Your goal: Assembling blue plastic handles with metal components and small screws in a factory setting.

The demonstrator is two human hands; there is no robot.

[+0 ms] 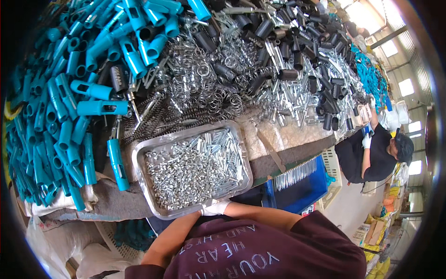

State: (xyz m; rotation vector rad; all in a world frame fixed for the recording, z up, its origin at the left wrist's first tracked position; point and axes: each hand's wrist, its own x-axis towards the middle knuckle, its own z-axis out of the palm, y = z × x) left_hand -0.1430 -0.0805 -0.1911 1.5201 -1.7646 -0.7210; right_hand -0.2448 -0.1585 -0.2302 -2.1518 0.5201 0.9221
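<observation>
Now, hands: a white-gloved hand (215,208) is seen at the near rim of the metal tray (153,211), touching it; which of the wearer's hands it is cannot be told, and whether it is wide or closed around the rim cannot be told either.
Forearms: two bare forearms are seen crossing above a maroon shirt (260,251) at the lower edge; only the one glove is shown.
Metal tray: it is set on the bench (111,204) near its front edge, tilted a little, with the glove at its nearest rim.
Tray contents: it is filled with small silver pins (195,169), heaped loosely.
Teal sleeves (100,108): a large heap is spread over the left half of the bench, with one piece lying just beside the tray's left rim.
Springs (200,86): a tangle of silver coils is piled behind the tray, between the teal heap and the black one.
Black tubes (288,74): they are scattered over the far right of the bench, mixed with silver pieces.
Blue crate (302,188): it is placed below the bench edge, to the right of the tray.
Co-worker (376,153): a person in black with white gloves is seated well apart, at the far right end of the bench.
</observation>
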